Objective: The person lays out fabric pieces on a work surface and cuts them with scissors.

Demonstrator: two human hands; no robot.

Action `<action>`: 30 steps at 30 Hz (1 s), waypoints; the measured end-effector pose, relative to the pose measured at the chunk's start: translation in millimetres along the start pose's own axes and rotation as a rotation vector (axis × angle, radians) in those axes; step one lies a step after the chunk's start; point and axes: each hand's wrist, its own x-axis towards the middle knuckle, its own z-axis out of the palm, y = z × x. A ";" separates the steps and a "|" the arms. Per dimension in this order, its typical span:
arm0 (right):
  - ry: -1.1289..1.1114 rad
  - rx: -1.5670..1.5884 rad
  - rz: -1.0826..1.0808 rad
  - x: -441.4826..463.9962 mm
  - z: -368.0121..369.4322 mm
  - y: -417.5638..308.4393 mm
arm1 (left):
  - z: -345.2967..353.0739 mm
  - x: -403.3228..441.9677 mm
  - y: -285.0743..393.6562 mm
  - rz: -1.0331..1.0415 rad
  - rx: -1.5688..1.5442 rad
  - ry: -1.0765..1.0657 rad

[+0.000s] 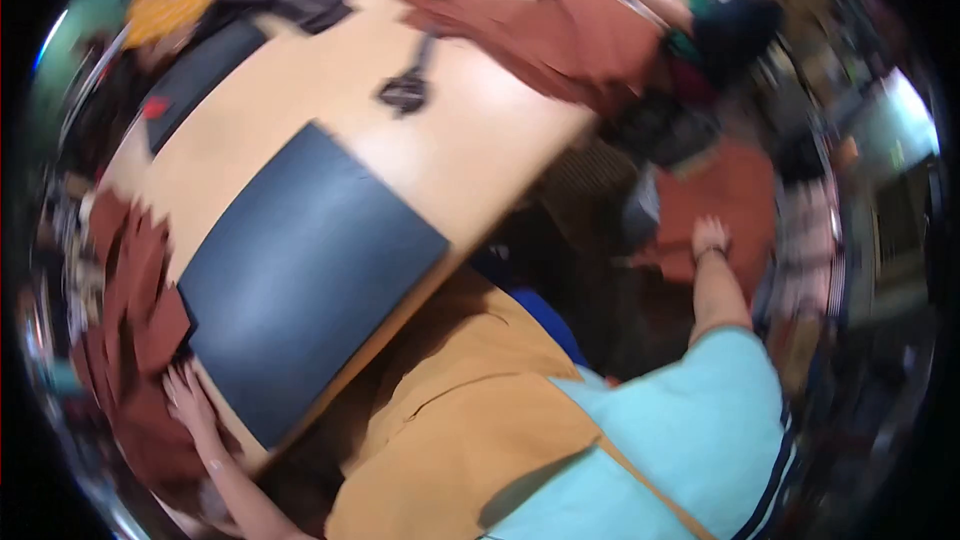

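My left hand (187, 398) lies with stretched fingers against a rumpled pile of reddish-brown sheet material (130, 320), cloth or leather, at the table's left end. Beside it a dark blue-grey rectangular mat (315, 280) rests on the pale table (480, 180). Out to the right, my right hand (710, 236) touches another reddish-brown piece (740, 195) away from the table, its fingers extended over the surface. Blur hides the fingertips' exact contact.
More reddish-brown material (550, 30) spreads across the table's far right corner, near another person (735, 30). A small dark tool (405, 90) lies past the mat. A second dark mat (210, 85) and a person in a yellow top (180, 0) are at the far left.
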 end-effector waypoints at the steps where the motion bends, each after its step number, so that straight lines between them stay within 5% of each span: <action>1: 0.046 -0.091 -0.018 14.1 13.2 7.8 | 2.5 -8.9 -6.6 0.052 -0.063 0.082; 5: 0.154 0.030 0.095 -0.8 -11.7 9.2 | -27.1 -30.1 39.4 0.153 -0.628 0.303; 7: 0.149 0.500 0.307 2.6 -28.1 10.6 | -48.5 -42.1 79.1 0.157 -0.502 0.278; 9: 0.472 0.973 0.353 75.1 27.3 40.4 | -58.1 -53.0 110.9 0.253 -0.547 0.203; 12: 0.691 1.312 0.745 42.0 -49.9 18.8 | -65.6 -71.3 154.3 0.293 -0.417 0.051; 13: 0.796 1.546 0.681 67.6 -54.2 17.5 | -54.1 -76.5 166.5 0.242 -0.493 -0.012; 14: 0.894 1.782 0.607 79.0 -68.3 8.9 | -52.2 -79.7 176.2 0.284 -0.290 -0.041; 17: 1.052 0.738 0.178 71.4 -145.9 -43.6 | -53.4 -79.0 176.4 0.319 -0.310 -0.011; 19: 1.208 0.949 -0.238 -20.1 -242.1 -132.7 | -50.1 -77.1 172.4 0.320 -0.329 -0.025; 21: 0.953 1.155 -0.378 -115.2 -298.4 -228.5 | -47.4 -78.2 168.8 0.306 -0.423 -0.010; 22: 0.669 1.473 -0.895 -107.1 -278.1 -269.7 | -46.4 -78.7 166.8 0.298 -0.470 -0.001; 23: 0.158 1.755 -1.282 -100.0 -258.2 -310.8 | -46.2 -78.6 164.8 0.288 -0.525 0.020; 26: -0.339 1.033 -1.772 -276.5 -286.7 -347.0 | -42.1 -78.5 157.6 0.279 -0.810 0.193; 28: -0.032 0.737 -1.972 -298.3 -264.3 -363.2 | -41.7 -76.4 152.1 0.308 -0.894 0.286; 30: 0.026 0.785 -1.988 -306.4 -250.9 -364.5 | -44.0 -76.7 154.1 0.309 -0.927 0.388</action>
